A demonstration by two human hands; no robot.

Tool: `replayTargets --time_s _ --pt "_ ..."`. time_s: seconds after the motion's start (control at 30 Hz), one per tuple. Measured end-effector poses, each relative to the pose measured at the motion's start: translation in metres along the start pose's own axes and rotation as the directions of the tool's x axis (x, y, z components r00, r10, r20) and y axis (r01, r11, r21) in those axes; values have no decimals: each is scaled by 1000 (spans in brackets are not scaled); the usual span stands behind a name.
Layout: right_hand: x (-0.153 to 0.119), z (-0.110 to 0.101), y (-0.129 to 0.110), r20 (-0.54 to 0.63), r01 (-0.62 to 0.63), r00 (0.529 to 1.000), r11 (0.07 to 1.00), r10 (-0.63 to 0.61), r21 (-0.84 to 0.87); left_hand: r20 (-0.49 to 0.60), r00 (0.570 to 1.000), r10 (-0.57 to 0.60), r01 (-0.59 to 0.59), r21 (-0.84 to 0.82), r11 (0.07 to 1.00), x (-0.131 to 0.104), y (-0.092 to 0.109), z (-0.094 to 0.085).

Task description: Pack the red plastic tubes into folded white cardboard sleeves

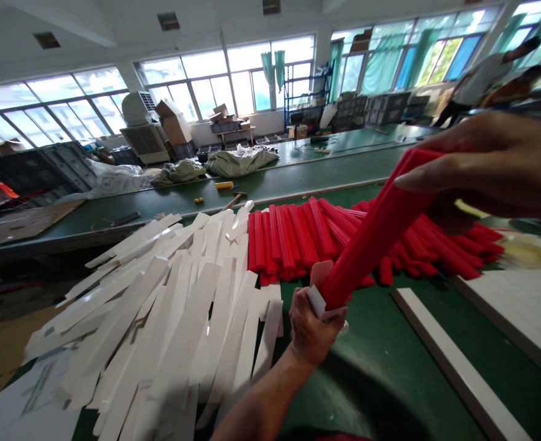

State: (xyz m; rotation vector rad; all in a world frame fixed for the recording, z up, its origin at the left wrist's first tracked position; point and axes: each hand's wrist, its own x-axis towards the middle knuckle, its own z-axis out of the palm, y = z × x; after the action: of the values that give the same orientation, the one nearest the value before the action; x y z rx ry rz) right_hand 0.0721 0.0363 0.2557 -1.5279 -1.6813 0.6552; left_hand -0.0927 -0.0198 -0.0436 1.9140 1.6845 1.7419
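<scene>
My left hand [314, 335] is closed around the open end of a narrow white carton [317, 301], whose flap stands up. The carton's body is mostly hidden by the hand. Above it, my right hand [495, 165] grips the upper end of a long red ribbed stick [374, 229], fingers on top and thumb along its side. The stick slants down to the left, its lower end at the carton's mouth. Behind lies a heap of similar red sticks [293, 239]. Many flat white cartons [160, 324] are spread in a pile left of my left hand.
A long white box [463, 367] lies on the green table [366, 380] at right, near a larger white board [522, 312]. A hammer [236, 199] and a yellow object [224, 185] lie farther back. Another person [477, 82] is at the far right.
</scene>
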Motion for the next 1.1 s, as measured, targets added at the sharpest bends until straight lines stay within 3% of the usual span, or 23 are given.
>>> replayTargets --time_s 0.03,0.1,0.17,0.23,0.33,0.4,0.47,0.53,0.63,0.77,0.87,0.97,1.1 --pt "1 3 -6 127 18 992 991 -1 -132 3 1000 5 -5 -4 1000 1 -1 0" --pt "-5 24 -5 382 190 924 909 -37 -372 -3 1000 31 -31 -7 1000 1 -4 2" --pt "-19 59 11 518 391 845 814 -133 -430 -50 996 75 -75 7 997 0 -9 3" --pt "-34 94 37 500 428 845 801 -190 -419 -101 986 135 -133 23 991 0 -15 3" --pt "-50 128 77 486 351 863 854 -137 -384 -100 981 169 -168 13 986 3 -22 -1" --pt "-55 139 98 451 222 885 955 -113 -195 -68 989 131 -130 24 991 6 -25 -4" --pt "-59 149 115 426 30 902 994 -74 109 -57 993 106 -103 59 993 8 -30 -4" --pt "-64 165 130 451 -170 892 901 -31 398 -57 989 138 -134 63 989 8 -36 -2" --pt "-74 197 146 421 -345 906 641 36 686 -48 977 210 -210 -3 978 8 -44 1" --pt "-80 230 145 275 -327 943 363 188 872 11 978 206 -202 -148 968 15 -42 -10" --pt "-79 238 132 188 -272 937 276 296 922 85 994 68 -38 -319 947 27 -28 -26" --pt "-77 238 118 183 -244 961 318 209 916 134 985 -111 155 -390 908 36 -15 -37" --pt "-76 237 112 120 -159 987 493 110 855 178 961 -211 272 -480 834 37 -10 -39"
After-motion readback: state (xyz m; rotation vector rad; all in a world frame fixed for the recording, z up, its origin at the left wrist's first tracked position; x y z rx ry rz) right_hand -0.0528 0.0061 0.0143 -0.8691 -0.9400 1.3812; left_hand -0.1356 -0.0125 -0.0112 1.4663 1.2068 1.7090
